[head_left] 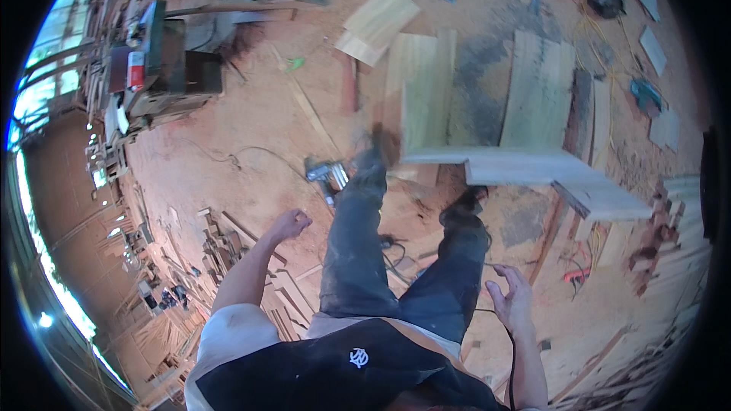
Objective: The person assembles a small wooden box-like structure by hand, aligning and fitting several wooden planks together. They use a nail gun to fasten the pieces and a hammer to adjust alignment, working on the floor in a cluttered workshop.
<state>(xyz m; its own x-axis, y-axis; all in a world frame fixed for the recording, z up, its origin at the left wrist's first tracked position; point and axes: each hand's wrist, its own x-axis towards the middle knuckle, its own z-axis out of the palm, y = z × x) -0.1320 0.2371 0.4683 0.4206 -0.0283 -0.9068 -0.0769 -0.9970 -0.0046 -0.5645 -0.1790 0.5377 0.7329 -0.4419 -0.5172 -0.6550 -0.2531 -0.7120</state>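
My left hand point(292, 224) hangs beside my left leg with its fingers curled in, and nothing shows in it. Near it on the floor lies a power tool point(327, 175) with a silver and dark body, close to my left foot. My right hand point(512, 295) hangs at my right side, thumb and fingers apart, holding nothing. A thin dark cable point(512, 365) runs down along my right forearm. In front of my feet stands a pale wooden board assembly point(525, 166), its long edge toward me, with wide planks point(538, 91) behind it.
Loose boards point(378, 24) are scattered ahead on the dusty floor. A dark box-like machine point(175, 68) stands at far left. Wood offcuts point(221, 247) are piled at left and stacked timber point(659, 236) at right. A teal power tool point(646, 97) and yellow cords point(601, 49) lie at far right.
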